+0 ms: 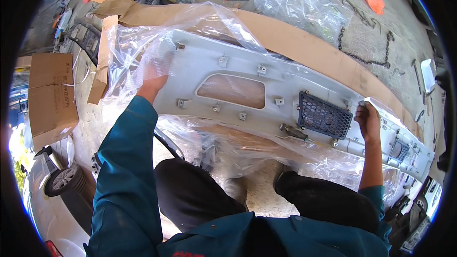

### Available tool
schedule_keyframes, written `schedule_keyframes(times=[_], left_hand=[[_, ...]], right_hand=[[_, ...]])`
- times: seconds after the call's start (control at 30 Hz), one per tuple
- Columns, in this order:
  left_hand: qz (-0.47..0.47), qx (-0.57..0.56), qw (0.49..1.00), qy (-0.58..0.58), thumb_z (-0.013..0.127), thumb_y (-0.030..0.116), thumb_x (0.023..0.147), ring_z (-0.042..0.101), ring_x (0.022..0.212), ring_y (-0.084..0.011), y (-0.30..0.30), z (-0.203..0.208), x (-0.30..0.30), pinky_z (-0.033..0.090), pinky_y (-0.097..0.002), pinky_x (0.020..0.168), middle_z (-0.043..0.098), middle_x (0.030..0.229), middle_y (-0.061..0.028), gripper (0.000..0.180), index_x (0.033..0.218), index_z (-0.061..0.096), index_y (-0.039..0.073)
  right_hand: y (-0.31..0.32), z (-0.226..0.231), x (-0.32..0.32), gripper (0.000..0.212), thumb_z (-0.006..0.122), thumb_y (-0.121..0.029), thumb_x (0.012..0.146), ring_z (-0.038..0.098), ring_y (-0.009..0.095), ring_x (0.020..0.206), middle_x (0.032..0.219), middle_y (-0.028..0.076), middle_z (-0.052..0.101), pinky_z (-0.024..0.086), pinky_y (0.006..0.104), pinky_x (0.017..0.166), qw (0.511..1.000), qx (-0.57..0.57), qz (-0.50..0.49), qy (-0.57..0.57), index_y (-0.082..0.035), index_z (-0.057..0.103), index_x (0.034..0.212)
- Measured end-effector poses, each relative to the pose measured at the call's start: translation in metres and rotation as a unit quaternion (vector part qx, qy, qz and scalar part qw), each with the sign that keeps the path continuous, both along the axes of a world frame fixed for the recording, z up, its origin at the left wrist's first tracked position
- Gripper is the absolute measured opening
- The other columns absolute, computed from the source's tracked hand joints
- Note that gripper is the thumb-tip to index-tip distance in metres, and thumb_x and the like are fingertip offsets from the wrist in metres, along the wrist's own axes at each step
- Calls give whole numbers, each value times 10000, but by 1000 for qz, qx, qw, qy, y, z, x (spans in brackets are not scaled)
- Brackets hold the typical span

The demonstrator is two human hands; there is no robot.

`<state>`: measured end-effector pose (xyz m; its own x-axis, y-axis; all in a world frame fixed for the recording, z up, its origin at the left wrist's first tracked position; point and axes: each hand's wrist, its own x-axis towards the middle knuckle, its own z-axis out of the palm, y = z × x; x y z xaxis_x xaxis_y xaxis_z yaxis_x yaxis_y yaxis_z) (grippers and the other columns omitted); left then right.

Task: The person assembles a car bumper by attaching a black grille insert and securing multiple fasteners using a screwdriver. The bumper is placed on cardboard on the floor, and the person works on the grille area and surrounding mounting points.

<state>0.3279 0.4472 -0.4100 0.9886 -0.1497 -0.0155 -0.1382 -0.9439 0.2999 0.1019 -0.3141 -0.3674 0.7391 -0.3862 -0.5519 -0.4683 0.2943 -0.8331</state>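
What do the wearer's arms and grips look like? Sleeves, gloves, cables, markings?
Left sleeve: teal, creased, reaching the wrist. Right sleeve: same teal, ending near the elbow, forearm bare. Right grip: five-fingered hand, no glove. Left grip: also a hand; clear film blurs its fingers. No cables or markings visible on either arm.

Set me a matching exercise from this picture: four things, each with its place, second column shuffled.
1. Left hand
2. Right hand
3. Screwdriver
4. Orange sheet

A. Just right of the large black grille
B. Toward the picture's upper right
C. On the grey panel, by its near edge
D. Partly behind clear bubble wrap

Pairs: 1-D, 2-A, 3-C, 4-B
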Motion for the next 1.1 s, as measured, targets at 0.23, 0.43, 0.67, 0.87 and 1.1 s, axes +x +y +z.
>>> schedule_keyframes(times=[0.23, 0.43, 0.67, 0.87, 1.1], left_hand=[[1, 16, 1000, 6, 488, 513, 1114, 564, 1396, -445, -5, 4, 4, 407, -489, 1212, 644, 1462, -275, 628, 1456, 640, 8], [-20, 2, 1000, -17, 509, 484, 1113, 545, 1429, -429, 0, -5, 7, 390, -480, 1233, 621, 1505, -263, 614, 1488, 616, 10], [-20, 29, 999, 16, 504, 489, 1117, 549, 1422, -437, 5, -13, 11, 390, -482, 1232, 629, 1495, -264, 615, 1483, 621, 9], [-2, -3, 1000, 30, 511, 505, 1112, 544, 1422, -448, 7, -13, 10, 385, -494, 1229, 627, 1489, -275, 628, 1480, 625, 9], [-8, -33, 999, -12, 540, 489, 1105, 552, 1417, -441, 5, -11, 11, 394, -491, 1223, 640, 1473, -275, 609, 1464, 634, 6]], right_hand=[[111, 21, 37, 311, 622, -342, 1112, 715, 159, 765, 894, 53, 747, 636, 336, 716, 985, 83, 151, 20, -55, 740, 1098], [160, -6, 53, 247, 685, -258, 1088, 623, 86, 721, 814, -8, 655, 517, 264, 621, 950, -63, 305, -4, -21, 734, 1037], [185, -32, 70, 288, 674, -265, 1086, 557, 73, 665, 801, -1, 649, 442, 266, 602, 920, -164, 355, 9, -7, 759, 991], [212, -37, 73, 305, 685, -245, 1083, 631, 112, 706, 871, 59, 692, 531, 280, 667, 934, -176, 311, 30, 43, 777, 1125], [225, -47, 90, 278, 638, -149, 1088, 754, 224, 776, 993, 153, 763, 669, 353, 756, 977, -61, 191, 65, 95, 699, 1205]])
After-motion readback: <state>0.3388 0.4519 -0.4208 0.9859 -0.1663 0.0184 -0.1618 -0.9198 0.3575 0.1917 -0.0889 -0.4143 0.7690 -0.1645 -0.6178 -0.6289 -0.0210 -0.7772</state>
